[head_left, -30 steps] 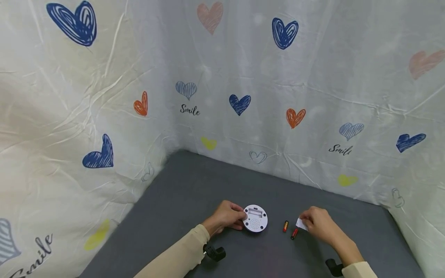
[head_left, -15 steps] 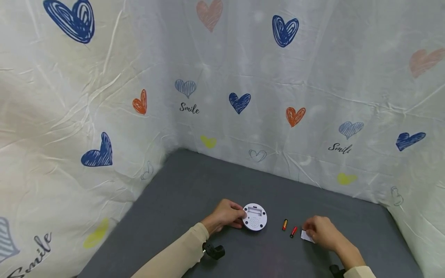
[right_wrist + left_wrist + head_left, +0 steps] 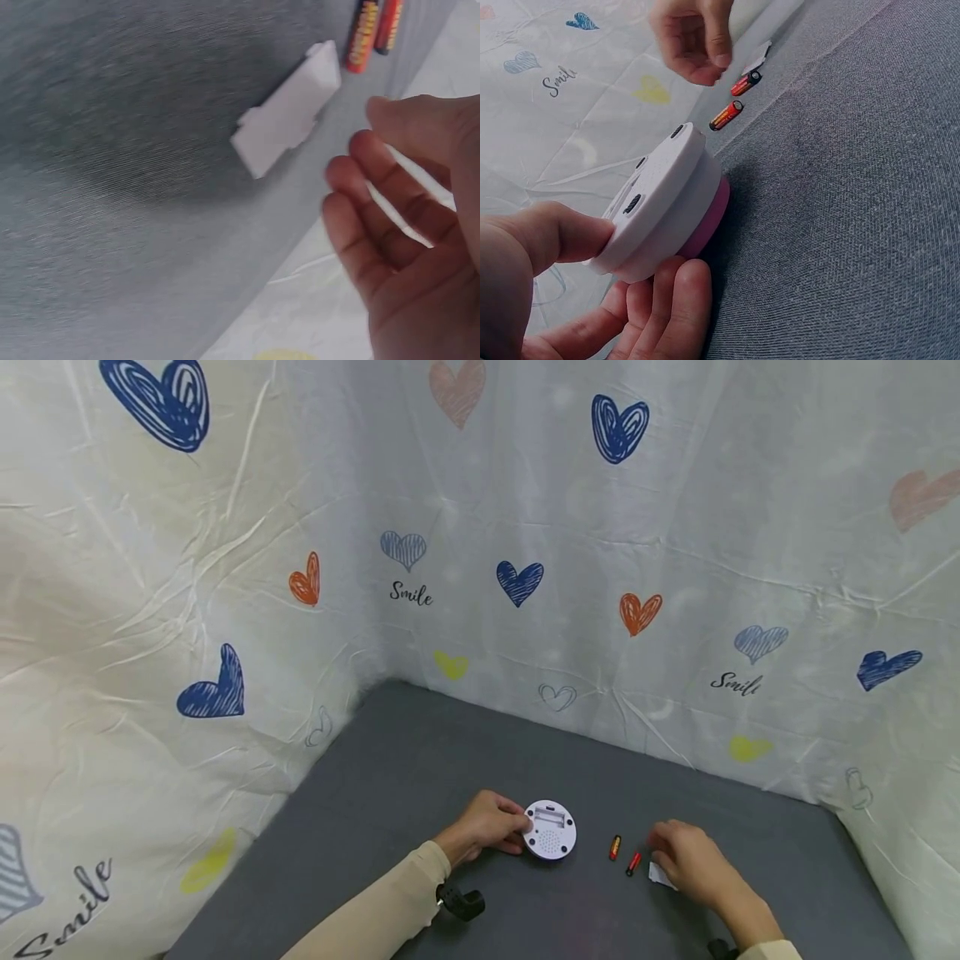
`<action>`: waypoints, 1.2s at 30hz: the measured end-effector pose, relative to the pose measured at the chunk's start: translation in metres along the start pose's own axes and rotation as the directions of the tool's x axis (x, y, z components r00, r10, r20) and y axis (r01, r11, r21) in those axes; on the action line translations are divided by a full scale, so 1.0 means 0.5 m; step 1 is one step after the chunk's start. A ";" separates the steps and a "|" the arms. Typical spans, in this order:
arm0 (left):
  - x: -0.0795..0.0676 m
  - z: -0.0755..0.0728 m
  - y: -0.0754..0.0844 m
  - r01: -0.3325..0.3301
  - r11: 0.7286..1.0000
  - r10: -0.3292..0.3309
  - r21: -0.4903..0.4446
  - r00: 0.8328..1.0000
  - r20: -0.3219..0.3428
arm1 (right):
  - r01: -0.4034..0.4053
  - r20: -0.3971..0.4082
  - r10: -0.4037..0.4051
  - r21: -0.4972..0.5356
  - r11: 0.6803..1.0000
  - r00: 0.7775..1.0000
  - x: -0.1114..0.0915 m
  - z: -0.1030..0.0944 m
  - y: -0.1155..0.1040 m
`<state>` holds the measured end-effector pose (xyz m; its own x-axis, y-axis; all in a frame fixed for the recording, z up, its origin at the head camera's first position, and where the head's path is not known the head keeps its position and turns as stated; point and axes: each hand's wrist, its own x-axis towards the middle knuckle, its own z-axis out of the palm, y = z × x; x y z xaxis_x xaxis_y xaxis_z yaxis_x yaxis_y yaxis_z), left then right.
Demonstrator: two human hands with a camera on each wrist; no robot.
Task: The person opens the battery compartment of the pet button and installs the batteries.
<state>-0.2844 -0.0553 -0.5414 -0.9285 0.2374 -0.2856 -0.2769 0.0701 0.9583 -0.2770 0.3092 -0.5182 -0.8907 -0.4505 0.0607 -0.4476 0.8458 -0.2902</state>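
Note:
A round white device [image 3: 550, 842] with a pink lower part lies bottom up, its battery slot bare. My left hand [image 3: 489, 823] grips its left edge, thumb on top and fingers beneath, as the left wrist view [image 3: 660, 202] of the device shows. My right hand [image 3: 692, 860] hovers over the table with loosely bent fingers and nothing in them. Just below it lies a small white battery cover [image 3: 289, 112], apart from the fingertips. Left of that cover lie two red and black batteries, one farther left [image 3: 615, 847] and one nearer the hand [image 3: 633, 863].
The dark grey table cloth [image 3: 420, 752] meets a white curtain [image 3: 570, 635] printed with hearts along its back and sides. A black wrist strap mount [image 3: 462, 902] hangs under the left wrist.
My right hand has put the white battery cover down on the table, let go of it and lifted slightly. My left hand still holds the device in the same place.

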 end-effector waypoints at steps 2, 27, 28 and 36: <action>0.000 0.000 0.000 -0.001 1.000 0.001 0.001 1.000 -0.001 | 0.031 -0.028 -0.031 -0.015 0.999 0.999 0.005 -0.009 -0.020; 0.000 0.000 -0.004 0.014 1.000 -0.014 -0.002 1.000 0.008 | 0.249 -0.007 -0.250 -0.064 0.966 0.968 0.074 0.039 -0.057; 0.000 0.000 -0.003 0.014 1.000 -0.014 -0.002 1.000 0.008 | 0.253 -0.008 -0.254 -0.062 0.966 0.967 0.074 0.039 -0.058; 0.001 0.000 -0.001 0.016 1.000 -0.016 0.006 1.000 0.000 | 0.273 -0.034 -0.274 -0.032 0.961 0.961 0.074 0.043 -0.058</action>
<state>-0.2848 -0.0553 -0.5419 -0.9239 0.2364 -0.3008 -0.2902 0.0792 0.9537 -0.2952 0.2619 -0.5280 -0.7361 -0.6550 0.1705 -0.6761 0.6993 -0.2322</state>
